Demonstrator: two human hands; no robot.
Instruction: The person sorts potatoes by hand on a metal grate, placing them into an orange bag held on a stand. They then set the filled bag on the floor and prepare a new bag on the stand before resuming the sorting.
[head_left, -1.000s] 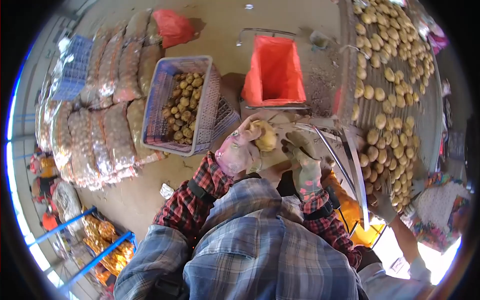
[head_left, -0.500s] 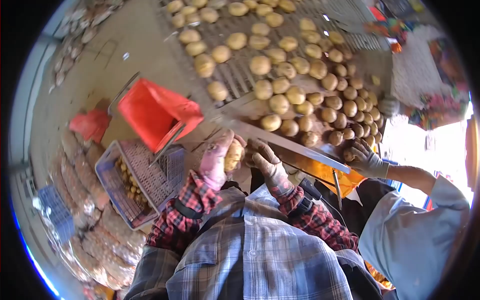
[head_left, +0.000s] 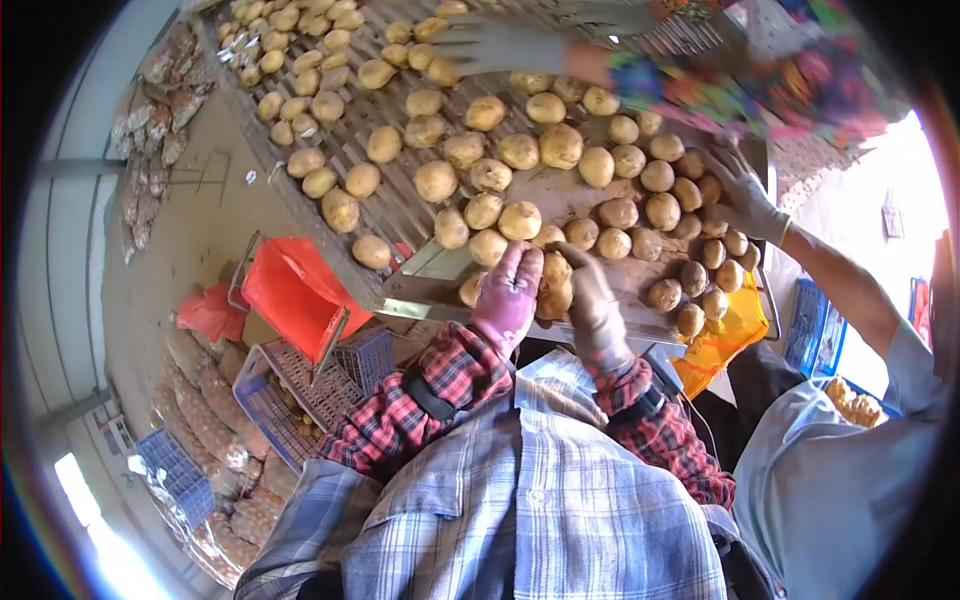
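Observation:
My left hand (head_left: 508, 298), in a pink patterned glove, is at the front edge of the sorting table (head_left: 425, 308), its fingers pressed together. Beside it, my right hand (head_left: 593, 308) wears a soiled glove and has its fingers bent. One potato (head_left: 555, 287) sits between the two hands, gripped from both sides; the undersides of my fingers are hidden. Just beyond my fingertips lie more loose potatoes (head_left: 519, 220). Another potato (head_left: 470, 290) rests left of my left hand, partly covered by it.
A co-worker's gloved hand (head_left: 740, 195) touches potatoes at the right; another person's gloved hand (head_left: 500, 47) reaches across the far side. A red container (head_left: 295, 290) and a purple crate (head_left: 262, 400) stand at the left. A yellow bag (head_left: 728, 335) hangs from the table's front right.
Both my hands have moved forward and right, over the table edge among the potatoes. My right hand has closed onto the potato. Another person's arm has come in at the top. The view has shifted.

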